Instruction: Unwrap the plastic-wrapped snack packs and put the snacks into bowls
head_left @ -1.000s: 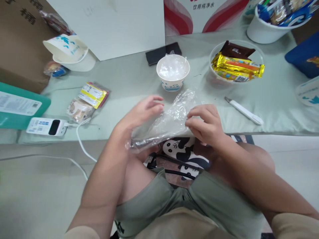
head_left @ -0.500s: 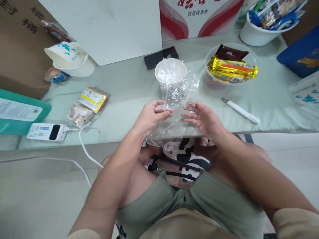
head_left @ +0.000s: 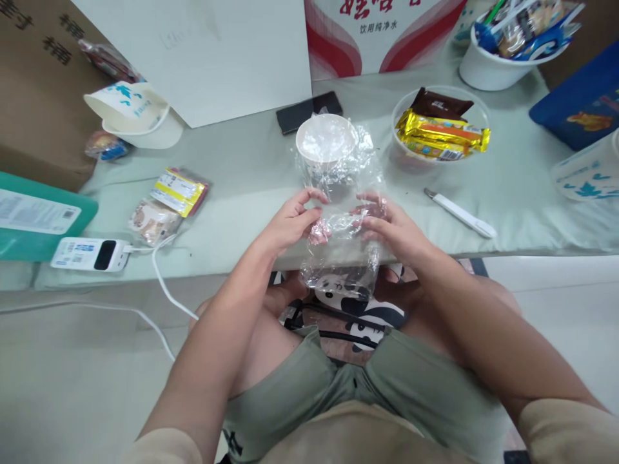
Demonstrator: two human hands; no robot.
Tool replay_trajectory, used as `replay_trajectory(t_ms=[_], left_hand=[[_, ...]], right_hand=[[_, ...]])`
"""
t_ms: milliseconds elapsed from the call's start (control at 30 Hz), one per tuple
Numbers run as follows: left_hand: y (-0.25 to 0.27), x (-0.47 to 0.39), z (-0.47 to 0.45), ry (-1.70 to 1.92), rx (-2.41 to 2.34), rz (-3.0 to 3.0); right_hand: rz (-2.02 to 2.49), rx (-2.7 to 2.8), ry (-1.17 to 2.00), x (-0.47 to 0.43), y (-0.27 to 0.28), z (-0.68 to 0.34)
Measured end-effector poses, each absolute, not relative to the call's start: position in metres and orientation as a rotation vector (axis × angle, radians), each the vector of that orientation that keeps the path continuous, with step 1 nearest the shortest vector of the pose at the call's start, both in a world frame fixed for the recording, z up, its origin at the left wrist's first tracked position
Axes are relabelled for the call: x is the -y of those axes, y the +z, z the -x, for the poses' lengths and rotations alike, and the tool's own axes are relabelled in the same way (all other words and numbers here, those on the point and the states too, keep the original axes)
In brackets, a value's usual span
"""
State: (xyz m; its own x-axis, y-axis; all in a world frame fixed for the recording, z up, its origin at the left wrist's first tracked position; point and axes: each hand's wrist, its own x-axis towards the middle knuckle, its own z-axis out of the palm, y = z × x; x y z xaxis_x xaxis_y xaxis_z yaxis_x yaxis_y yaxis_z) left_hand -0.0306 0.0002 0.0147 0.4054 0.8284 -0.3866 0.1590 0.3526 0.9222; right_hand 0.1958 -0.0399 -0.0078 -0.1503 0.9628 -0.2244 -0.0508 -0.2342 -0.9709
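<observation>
A clear plastic bag [head_left: 343,248] is crumpled between my two hands, its near end hanging over the table edge and its far end by a white paper cup [head_left: 309,154]. My left hand [head_left: 297,222] grips the bag's left side, thumb and fingers curled; some fingertips show through the film. On the other side my right hand [head_left: 391,229] has hold of the bag with loosely bent fingers, partly behind the film. The cup stands upright just beyond my hands, with clear film in its mouth and around its right side. Behind it lies a black phone [head_left: 309,113].
To the right are a clear bowl [head_left: 399,145] of wrapped snacks and a white-handled cutter [head_left: 461,214]. A white tub [head_left: 488,69] of packets stands farther back. At left lie snack packs [head_left: 178,192] and a white power bank [head_left: 89,254] with a cable. Boxes line the back.
The plastic bag has spread wider between my hands, and its lower end has shifted right. My left hand has drawn slightly left; my right thumb has come across the film.
</observation>
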Motion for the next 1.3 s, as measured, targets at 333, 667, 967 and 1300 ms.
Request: replay_trajectory(t_ms=[333, 667, 967, 1300], left_hand=[[0.011, -0.017, 0.025, 0.552, -1.093, -1.227], [0.005, -0.023, 0.034, 0.688, -1.124, -1.284], [-0.005, -0.021, 0.023, 0.867, -1.106, -1.228], [0.003, -0.013, 0.016, 0.595, -0.969, -1.064]], right_hand=[[1.382, 1.276, 1.593, 0.033, -0.004, -0.199], [1.253, 1.36, 1.289, 0.028, -0.005, -0.208], [1.416, 1.456, 1.015, 0.031, -0.007, -0.199], [1.285, 1.441, 0.837, 0.026, -0.039, -0.202]])
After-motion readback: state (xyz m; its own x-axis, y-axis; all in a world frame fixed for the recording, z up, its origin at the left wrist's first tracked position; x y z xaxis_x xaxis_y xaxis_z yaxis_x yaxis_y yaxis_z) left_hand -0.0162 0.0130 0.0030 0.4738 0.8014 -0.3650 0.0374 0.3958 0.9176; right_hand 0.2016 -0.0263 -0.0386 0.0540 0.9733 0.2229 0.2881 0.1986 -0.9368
